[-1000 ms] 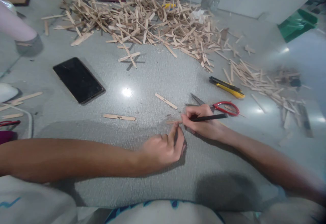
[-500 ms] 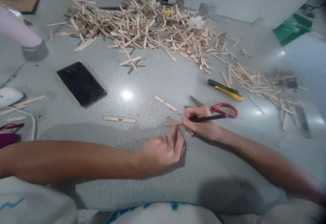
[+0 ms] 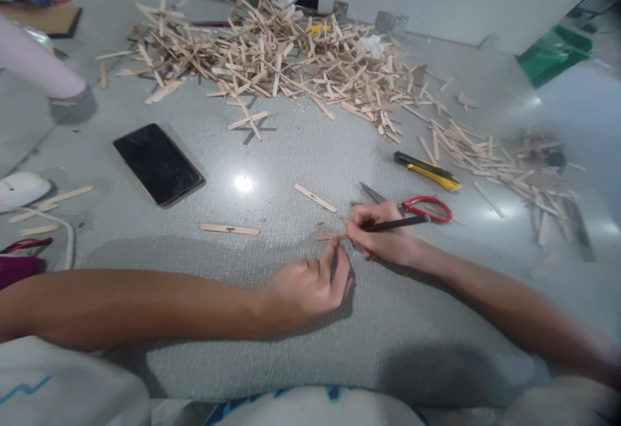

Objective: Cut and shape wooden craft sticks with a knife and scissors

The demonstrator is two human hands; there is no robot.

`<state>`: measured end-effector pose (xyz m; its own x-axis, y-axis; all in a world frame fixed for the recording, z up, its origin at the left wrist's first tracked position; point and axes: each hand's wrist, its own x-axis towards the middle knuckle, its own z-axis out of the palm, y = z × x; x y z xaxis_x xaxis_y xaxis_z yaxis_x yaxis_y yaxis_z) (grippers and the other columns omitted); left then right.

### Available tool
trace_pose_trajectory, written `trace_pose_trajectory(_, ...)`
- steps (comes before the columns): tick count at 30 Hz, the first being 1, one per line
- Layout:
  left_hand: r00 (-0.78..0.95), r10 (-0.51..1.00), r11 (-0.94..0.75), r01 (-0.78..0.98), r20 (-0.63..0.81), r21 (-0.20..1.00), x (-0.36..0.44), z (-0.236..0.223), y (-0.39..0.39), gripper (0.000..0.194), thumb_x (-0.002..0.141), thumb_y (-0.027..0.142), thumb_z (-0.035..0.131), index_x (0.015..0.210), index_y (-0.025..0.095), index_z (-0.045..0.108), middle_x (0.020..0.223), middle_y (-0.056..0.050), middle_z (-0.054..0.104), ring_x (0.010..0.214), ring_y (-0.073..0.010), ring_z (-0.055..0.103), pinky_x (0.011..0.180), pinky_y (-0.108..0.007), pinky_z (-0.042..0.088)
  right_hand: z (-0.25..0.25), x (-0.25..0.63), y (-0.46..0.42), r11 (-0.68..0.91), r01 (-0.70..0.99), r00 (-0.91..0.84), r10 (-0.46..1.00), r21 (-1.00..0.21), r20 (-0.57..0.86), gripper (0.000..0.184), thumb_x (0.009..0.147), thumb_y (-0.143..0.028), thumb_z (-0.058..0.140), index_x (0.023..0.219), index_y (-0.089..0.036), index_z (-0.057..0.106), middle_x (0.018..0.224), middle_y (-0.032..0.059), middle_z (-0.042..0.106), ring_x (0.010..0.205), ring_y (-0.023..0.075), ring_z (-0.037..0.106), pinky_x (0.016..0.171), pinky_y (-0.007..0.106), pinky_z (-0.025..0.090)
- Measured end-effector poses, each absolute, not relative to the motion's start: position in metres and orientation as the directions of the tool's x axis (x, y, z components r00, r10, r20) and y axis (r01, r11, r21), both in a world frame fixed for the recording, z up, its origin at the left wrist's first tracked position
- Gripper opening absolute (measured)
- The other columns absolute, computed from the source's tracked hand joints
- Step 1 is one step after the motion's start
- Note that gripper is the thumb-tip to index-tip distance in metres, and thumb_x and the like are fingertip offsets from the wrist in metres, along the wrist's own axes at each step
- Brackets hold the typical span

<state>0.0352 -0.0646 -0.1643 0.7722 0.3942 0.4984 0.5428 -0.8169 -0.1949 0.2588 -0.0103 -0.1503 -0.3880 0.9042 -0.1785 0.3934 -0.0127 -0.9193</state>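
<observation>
1. Right hand (image 3: 381, 232): thumb and fingers are clamped on a slim black pen-shaped tool (image 3: 405, 222). The shaft points back to the right; the working tip is hidden by the fingers.
2. Left hand (image 3: 310, 284): one extended fingertip rests on a wooden craft stick (image 3: 323, 237), with the other fingers curled. Whether the thumb also grips the stick cannot be told.
3. Position of the craft stick: flat on the grey textured tabletop (image 3: 218, 364), between the hands. Its left end is exposed; its right end runs under the right hand's fingers.
4. Adjacent parts: a second craft stick (image 3: 315, 198) lies aslant just beyond the hands. A third craft stick (image 3: 230, 229) lies to the left, well apart from them. Both carry a dark mark at mid-length.
5. Tools: red-handled scissors (image 3: 429, 209) lie partly behind the right hand. A yellow-and-black utility knife (image 3: 427, 170) lies just beyond the scissors.
6. Surroundings: a smartphone (image 3: 159, 164) lies face up at the left, its screen dark. A large heap of craft sticks (image 3: 272, 57) covers the far side; a smaller heap (image 3: 485, 151) lies at the right.
</observation>
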Motion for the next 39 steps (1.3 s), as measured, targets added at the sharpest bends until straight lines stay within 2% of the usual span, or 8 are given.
trace_pose_trajectory(7, 0.766, 0.388, -0.818, 0.543, 0.513, -0.191, 0.0355, -0.1630, -0.0645, 0.039, 0.111, 0.023, 0.050, 0.110, -0.004, 0.078, 0.107, -0.031, 0.083, 0.040, -0.0170, 0.063, 0.033, -0.029, 0.048, -0.1522, 0.2591, -0.0099, -0.013, 0.402, -0.385, 0.905, -0.916, -0.182, 0.044, 0.106, -0.038, 0.068, 0.069, -0.023, 0.051, 0.047, -0.0052, 0.058, 0.036, 0.0096, 0.055, 0.037, 0.019, 0.041)
trace_pose_trajectory(27, 0.773, 0.392, -0.810, 0.547, 0.498, -0.210, 0.0357, -0.1646, -0.0644, 0.039, 0.110, 0.025, 0.050, 0.111, -0.004, 0.077, 0.109, -0.033, 0.082, 0.042, -0.0182, 0.065, 0.034, -0.029, 0.047, -0.1462, 0.2561, -0.0094, 0.023, 0.402, -0.399, 0.904, -0.915, -0.152, 0.045, 0.102, -0.034, 0.071, 0.065, -0.023, 0.049, 0.045, -0.0056, 0.055, 0.036, 0.0090, 0.054, 0.038, 0.019, 0.039)
trace_pose_trajectory(39, 0.782, 0.383, -0.818, 0.534, 0.492, -0.214, 0.0349, -0.1687, -0.0646, 0.040, 0.110, 0.026, 0.053, 0.114, -0.006, 0.076, 0.110, -0.035, 0.082, 0.045, -0.0208, 0.068, 0.035, -0.031, 0.048, -0.1518, 0.2518, -0.0085, -0.115, 0.311, -0.333, 0.916, -0.943, -0.222, 0.048, 0.102, -0.046, 0.076, 0.066, -0.022, 0.055, 0.045, -0.0060, 0.056, 0.032, 0.0081, 0.050, 0.031, 0.017, 0.038)
